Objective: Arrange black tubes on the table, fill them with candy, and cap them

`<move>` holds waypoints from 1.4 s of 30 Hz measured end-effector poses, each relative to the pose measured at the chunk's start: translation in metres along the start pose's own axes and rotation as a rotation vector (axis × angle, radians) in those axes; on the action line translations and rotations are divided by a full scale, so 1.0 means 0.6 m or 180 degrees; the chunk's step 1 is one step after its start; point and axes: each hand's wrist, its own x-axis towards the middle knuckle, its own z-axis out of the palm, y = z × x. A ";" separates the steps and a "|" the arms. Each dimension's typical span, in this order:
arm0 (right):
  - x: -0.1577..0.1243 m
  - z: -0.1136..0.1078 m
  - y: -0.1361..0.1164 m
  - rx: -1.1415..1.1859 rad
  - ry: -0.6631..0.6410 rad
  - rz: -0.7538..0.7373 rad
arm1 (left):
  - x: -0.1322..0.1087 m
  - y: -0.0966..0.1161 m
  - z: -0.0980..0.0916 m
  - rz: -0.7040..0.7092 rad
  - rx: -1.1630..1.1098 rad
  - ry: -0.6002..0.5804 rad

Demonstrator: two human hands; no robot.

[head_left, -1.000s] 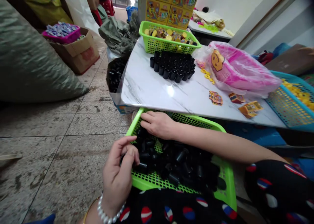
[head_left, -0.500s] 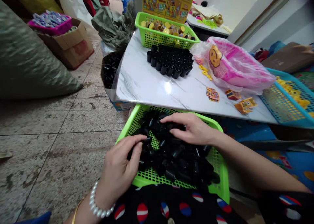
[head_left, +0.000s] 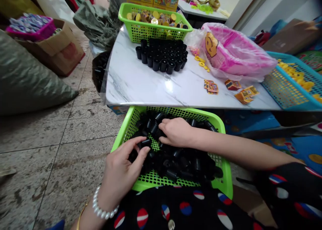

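Observation:
A green plastic basket [head_left: 226, 176] rests on my lap, filled with several small black plastic tubes [head_left: 181, 159]. My left hand [head_left: 120, 171] is at the basket's near left corner, fingers curled and pinching a black tube [head_left: 145, 143]. My right hand [head_left: 177, 132] lies over the pile in the middle, fingers bent down and closed among the tubes; what it grips is hidden. A pearl bracelet [head_left: 103, 210] circles my left wrist.
A white marble table [head_left: 141, 85] stands ahead with upright black tubes [head_left: 162, 57], a green basket of yellow pieces [head_left: 153, 21], a pink bag [head_left: 233, 55], small printed packets [head_left: 243, 95] and a blue basket [head_left: 291, 85]. A cardboard box [head_left: 57, 48] and sack [head_left: 22, 79] sit on the floor at left.
My right hand slid from the basket's far left corner to the right, then back to the middle of the pile. My left hand reached further in and pinched a tube.

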 end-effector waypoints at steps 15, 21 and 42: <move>-0.028 -0.036 -0.017 0.4846 -0.0286 -0.0191 | -0.004 -0.002 -0.016 0.0009 -0.0600 0.0226; -0.060 -0.023 -0.060 0.3020 0.1686 -0.1112 | -0.003 -0.002 -0.013 0.0129 -0.0843 0.0160; -0.067 0.005 -0.077 0.2618 0.1888 -0.1210 | -0.015 0.012 -0.001 0.0198 -0.0934 0.0091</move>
